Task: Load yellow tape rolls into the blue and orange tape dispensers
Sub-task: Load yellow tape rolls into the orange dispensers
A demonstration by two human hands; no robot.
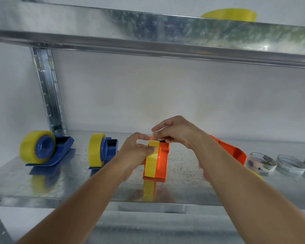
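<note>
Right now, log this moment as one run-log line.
left hand: holds yellow roll in orange dispenser | right hand: pinches tape end | two blue dispensers loaded | second orange dispenser empty

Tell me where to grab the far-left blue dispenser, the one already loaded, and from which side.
Grip the far-left blue dispenser by its narrow blue body right of the yellow roll, probably from above with fingers across its two flat sides. The roll fills the left end, and the low base sits flat on the shelf.

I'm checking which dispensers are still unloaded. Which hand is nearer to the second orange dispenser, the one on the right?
The right hand. Its forearm passes in front of that orange dispenser, hiding part of it. The left hand is farther left, on the yellow tape roll.
</note>
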